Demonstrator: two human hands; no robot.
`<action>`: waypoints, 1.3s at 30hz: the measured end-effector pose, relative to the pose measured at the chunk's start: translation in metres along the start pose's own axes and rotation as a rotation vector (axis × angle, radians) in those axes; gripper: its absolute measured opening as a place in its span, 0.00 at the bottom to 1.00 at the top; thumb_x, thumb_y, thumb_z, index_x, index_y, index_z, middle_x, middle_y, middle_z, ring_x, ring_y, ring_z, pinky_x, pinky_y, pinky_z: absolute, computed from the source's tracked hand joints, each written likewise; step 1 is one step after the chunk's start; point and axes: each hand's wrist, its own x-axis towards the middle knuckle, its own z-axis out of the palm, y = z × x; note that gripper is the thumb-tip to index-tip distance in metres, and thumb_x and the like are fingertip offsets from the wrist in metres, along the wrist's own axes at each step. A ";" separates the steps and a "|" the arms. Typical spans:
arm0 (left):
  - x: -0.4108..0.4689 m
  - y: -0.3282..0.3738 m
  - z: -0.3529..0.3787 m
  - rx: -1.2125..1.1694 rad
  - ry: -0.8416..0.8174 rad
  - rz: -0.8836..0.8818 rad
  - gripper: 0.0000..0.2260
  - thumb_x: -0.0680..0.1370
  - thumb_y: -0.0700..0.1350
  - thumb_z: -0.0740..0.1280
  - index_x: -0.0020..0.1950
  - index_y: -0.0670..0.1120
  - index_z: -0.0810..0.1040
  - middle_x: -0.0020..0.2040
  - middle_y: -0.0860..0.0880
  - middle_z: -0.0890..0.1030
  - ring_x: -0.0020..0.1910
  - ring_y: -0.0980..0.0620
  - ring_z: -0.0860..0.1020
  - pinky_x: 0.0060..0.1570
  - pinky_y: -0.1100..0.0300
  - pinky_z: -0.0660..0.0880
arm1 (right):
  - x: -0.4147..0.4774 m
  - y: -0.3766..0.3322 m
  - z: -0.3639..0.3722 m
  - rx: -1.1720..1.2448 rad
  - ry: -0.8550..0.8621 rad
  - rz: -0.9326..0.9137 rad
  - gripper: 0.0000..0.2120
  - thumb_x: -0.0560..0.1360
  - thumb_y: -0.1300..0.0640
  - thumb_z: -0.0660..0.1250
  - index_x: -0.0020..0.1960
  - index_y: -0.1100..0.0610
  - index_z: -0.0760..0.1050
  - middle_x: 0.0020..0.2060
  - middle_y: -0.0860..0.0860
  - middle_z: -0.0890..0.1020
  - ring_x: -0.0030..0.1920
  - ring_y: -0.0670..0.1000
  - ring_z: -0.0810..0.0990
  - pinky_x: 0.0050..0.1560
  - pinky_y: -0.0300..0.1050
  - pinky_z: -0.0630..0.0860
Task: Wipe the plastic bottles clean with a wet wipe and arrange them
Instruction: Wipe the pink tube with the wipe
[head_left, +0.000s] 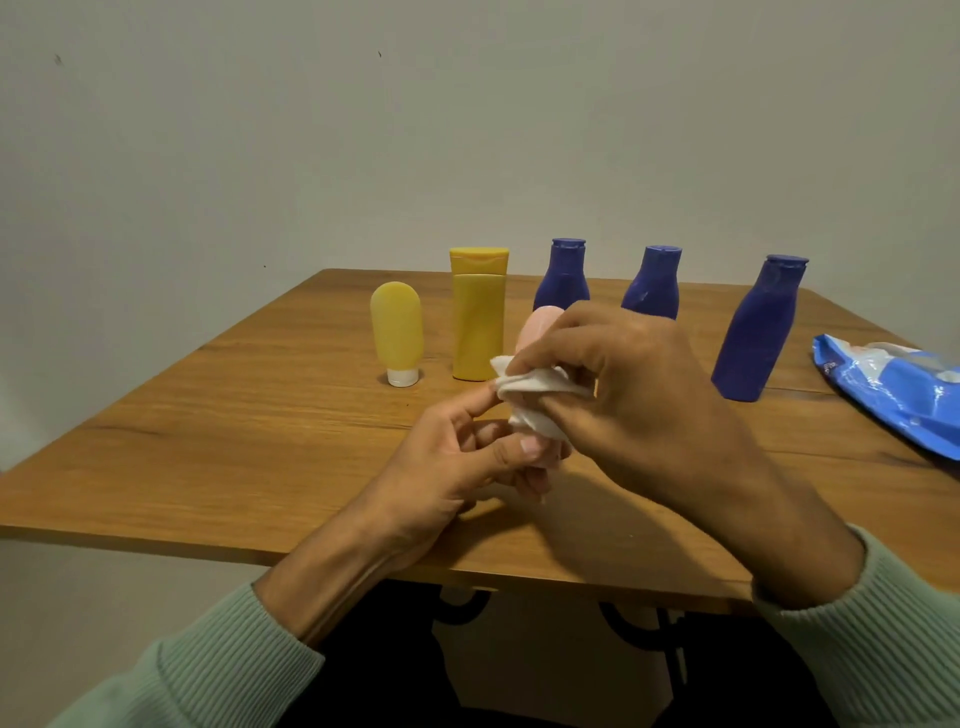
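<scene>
My left hand (457, 462) grips the lower end of a pale pink bottle (535, 325) above the table's middle; only its rounded top shows. My right hand (639, 395) pinches a crumpled white wet wipe (524, 387) against the bottle's body. Behind stand a small yellow tube (396, 330) on its white cap, a tall yellow bottle (478, 312), and three dark blue bottles (563, 278) (653, 285) (756, 332), all upright in a row.
A blue wet-wipe packet (893, 387) lies at the right edge of the wooden table (260, 415). A plain wall rises behind the table. The table's front edge runs just under my forearms.
</scene>
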 end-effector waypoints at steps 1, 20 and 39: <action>0.000 0.000 0.000 0.014 -0.008 -0.004 0.20 0.73 0.38 0.69 0.65 0.44 0.74 0.43 0.44 0.84 0.43 0.45 0.80 0.43 0.55 0.80 | -0.001 0.001 0.003 -0.003 0.057 0.001 0.11 0.70 0.57 0.71 0.52 0.55 0.81 0.46 0.45 0.77 0.42 0.38 0.72 0.42 0.27 0.68; -0.001 -0.002 -0.002 -0.022 -0.019 0.025 0.17 0.74 0.38 0.71 0.62 0.43 0.77 0.46 0.40 0.83 0.44 0.44 0.81 0.45 0.54 0.80 | 0.003 0.001 -0.017 0.018 -0.194 -0.021 0.11 0.70 0.59 0.72 0.52 0.51 0.81 0.42 0.36 0.73 0.44 0.36 0.73 0.44 0.25 0.71; 0.003 -0.002 -0.003 -0.064 0.008 -0.022 0.20 0.76 0.38 0.69 0.67 0.46 0.74 0.48 0.41 0.83 0.46 0.45 0.81 0.47 0.51 0.80 | 0.001 0.012 0.002 0.008 0.053 -0.012 0.13 0.70 0.59 0.72 0.54 0.55 0.80 0.48 0.46 0.78 0.44 0.39 0.73 0.43 0.26 0.70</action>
